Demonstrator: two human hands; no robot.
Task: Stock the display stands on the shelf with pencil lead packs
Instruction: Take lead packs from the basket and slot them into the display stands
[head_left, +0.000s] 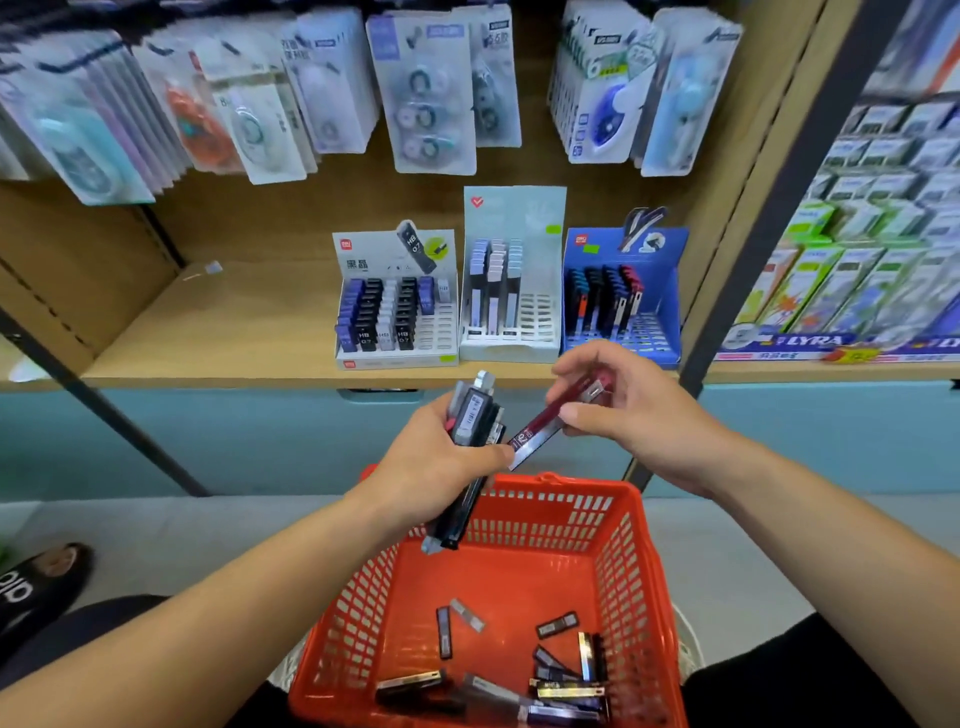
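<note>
A black shoe (41, 582) is seen at the far left on the pale floor. Rows of carded correction tapes (421, 98) are hung above the wooden shelf (234, 332), on which three display stands are set side by side. The white stand (397, 306), marked HB 0.7, is filled in its left rows with black, blue and grey packs. Below it, a bundle of grey and black pencil lead packs (470, 415) is gripped in the closed left hand (441, 457) and held tilted over the far rim of the red basket (613, 540). The pale middle stand (511, 291) is stocked in its left columns. A dark red lead pack (550, 415) is pinched between thumb and fingers of the right hand (634, 410); its lower end lies at the left thumb, possibly touching it, though blur hides the contact. The blue stand (623, 301), just above the right hand, is loaded with dark packs capped in blue and red. Loose lead packs (566, 670) are scattered over the basket's bottom, mostly toward its near right corner.
</note>
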